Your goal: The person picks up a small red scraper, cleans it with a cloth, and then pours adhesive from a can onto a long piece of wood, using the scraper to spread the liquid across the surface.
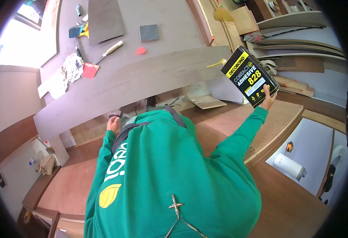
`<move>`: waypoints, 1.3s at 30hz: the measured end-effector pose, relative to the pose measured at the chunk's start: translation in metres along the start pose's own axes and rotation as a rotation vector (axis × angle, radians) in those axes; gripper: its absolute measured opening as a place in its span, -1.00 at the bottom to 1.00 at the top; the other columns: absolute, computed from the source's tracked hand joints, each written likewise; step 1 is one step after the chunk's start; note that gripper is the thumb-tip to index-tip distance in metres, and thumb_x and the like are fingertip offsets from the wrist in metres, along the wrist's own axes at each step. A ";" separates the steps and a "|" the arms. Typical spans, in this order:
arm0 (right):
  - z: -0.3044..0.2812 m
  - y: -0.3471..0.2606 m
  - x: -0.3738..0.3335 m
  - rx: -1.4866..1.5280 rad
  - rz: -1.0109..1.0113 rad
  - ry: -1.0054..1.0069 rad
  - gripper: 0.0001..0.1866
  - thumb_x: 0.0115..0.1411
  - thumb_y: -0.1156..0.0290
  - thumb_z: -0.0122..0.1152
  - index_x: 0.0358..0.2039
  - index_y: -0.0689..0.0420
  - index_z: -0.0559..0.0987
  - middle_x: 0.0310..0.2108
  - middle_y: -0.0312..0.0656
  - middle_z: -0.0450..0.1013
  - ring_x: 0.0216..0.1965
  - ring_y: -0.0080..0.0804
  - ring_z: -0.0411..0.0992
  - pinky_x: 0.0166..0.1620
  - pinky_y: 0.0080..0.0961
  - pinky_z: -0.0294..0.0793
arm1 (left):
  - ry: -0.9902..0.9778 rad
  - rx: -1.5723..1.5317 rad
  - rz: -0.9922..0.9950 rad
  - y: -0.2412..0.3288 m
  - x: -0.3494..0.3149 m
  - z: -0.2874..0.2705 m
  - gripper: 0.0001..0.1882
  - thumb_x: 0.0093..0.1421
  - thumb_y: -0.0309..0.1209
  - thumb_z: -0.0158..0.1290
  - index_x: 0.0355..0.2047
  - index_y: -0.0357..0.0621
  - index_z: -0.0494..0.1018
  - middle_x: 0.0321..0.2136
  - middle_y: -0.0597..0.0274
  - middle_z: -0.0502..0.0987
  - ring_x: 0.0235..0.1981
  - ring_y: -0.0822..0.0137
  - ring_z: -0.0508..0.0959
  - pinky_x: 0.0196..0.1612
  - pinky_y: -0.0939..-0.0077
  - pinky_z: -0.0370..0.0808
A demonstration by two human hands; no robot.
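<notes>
One black tin (243,63) with a yellow band is in the right hand (268,101), nearly at 3 o'clock of the view, arm stretched out. Fingers wrap the tin's lower corner, one digit lying over its front face; from this hand, the bulk of the tin extends toward 10 to 11 o'clock. It tilts, its upper end leaning toward 11 o'clock, and a thin yellow piece (216,64) sticks out beside that end. From the left hand (113,124), the tin is well apart, between 2 and 3 o'clock.

That left hand hangs at 9 o'clock of the view, near the edge of a long grey board (142,77). Its fingers are too small to read, so I cannot tell whether it is clenched, slack or grasping something.

Beyond the board, a wooden-handled scraper (113,48) lies between 10 and 11 o'clock, with a crumpled white cloth (73,66) at 10 and a red disc (141,50) at 11. A white cylinder (288,165) shows near 4 o'clock.
</notes>
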State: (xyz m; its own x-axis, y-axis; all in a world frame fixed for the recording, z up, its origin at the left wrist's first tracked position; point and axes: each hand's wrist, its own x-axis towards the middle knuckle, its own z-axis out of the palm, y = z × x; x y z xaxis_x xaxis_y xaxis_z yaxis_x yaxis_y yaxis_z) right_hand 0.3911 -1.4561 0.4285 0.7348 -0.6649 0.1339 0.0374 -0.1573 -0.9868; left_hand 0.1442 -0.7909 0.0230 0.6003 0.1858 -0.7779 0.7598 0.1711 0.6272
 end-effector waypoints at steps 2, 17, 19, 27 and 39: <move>0.009 0.002 -0.011 0.040 0.011 -0.057 -0.19 -0.09 0.49 0.49 0.18 0.26 0.30 -0.05 -0.05 0.43 -0.15 -0.28 0.50 -0.12 -0.40 0.56 | 0.019 0.004 0.044 0.002 0.000 -0.002 -0.42 0.23 -0.21 0.11 0.12 -0.38 0.30 -0.04 -0.06 0.48 -0.18 0.19 0.57 -0.20 0.33 0.58; 0.138 0.014 -0.096 0.042 0.037 -0.529 -0.36 -0.05 0.44 0.41 0.07 0.22 0.40 -0.09 -0.14 0.47 -0.14 -0.36 0.48 -0.01 -0.45 0.48 | 0.086 -0.077 0.182 0.036 -0.028 -0.027 -0.47 0.25 -0.23 0.10 0.14 -0.26 0.32 -0.08 0.06 0.51 -0.20 0.31 0.58 -0.16 0.45 0.51; 0.155 0.014 -0.105 0.012 0.129 -0.577 -0.39 -0.07 0.45 0.44 0.03 0.22 0.43 -0.14 -0.17 0.49 -0.16 -0.39 0.46 0.00 -0.49 0.42 | 0.128 -0.076 0.177 0.037 -0.032 -0.033 -0.48 0.25 -0.24 0.10 0.13 -0.27 0.33 -0.08 0.04 0.52 -0.21 0.30 0.58 -0.11 0.40 0.51; 0.234 -0.010 -0.154 0.042 0.141 -0.876 -0.33 -0.08 0.43 0.43 0.08 0.19 0.39 -0.14 -0.21 0.48 -0.15 -0.42 0.45 0.01 -0.46 0.42 | 0.206 -0.204 0.164 0.011 -0.041 -0.058 -0.49 0.23 -0.30 0.13 0.10 -0.35 0.33 -0.09 -0.02 0.50 -0.15 0.27 0.57 -0.10 0.42 0.56; 0.281 0.023 -0.197 0.219 0.335 -0.960 -0.39 -0.05 0.42 0.38 0.05 0.21 0.40 -0.12 -0.15 0.48 -0.16 -0.35 0.49 -0.06 -0.42 0.52 | 0.152 -0.119 0.342 0.104 -0.070 -0.096 -0.58 0.27 -0.26 0.07 0.03 -0.31 0.42 -0.14 0.13 0.55 -0.14 0.37 0.55 -0.04 0.44 0.49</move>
State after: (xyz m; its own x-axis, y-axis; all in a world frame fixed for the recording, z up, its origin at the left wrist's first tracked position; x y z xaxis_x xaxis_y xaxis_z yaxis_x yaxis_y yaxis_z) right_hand 0.4378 -1.1237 0.3539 0.9566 0.2262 -0.1835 -0.2160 0.1282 -0.9679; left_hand 0.1569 -0.6937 0.1461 0.7634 0.3909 -0.5142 0.4827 0.1837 0.8563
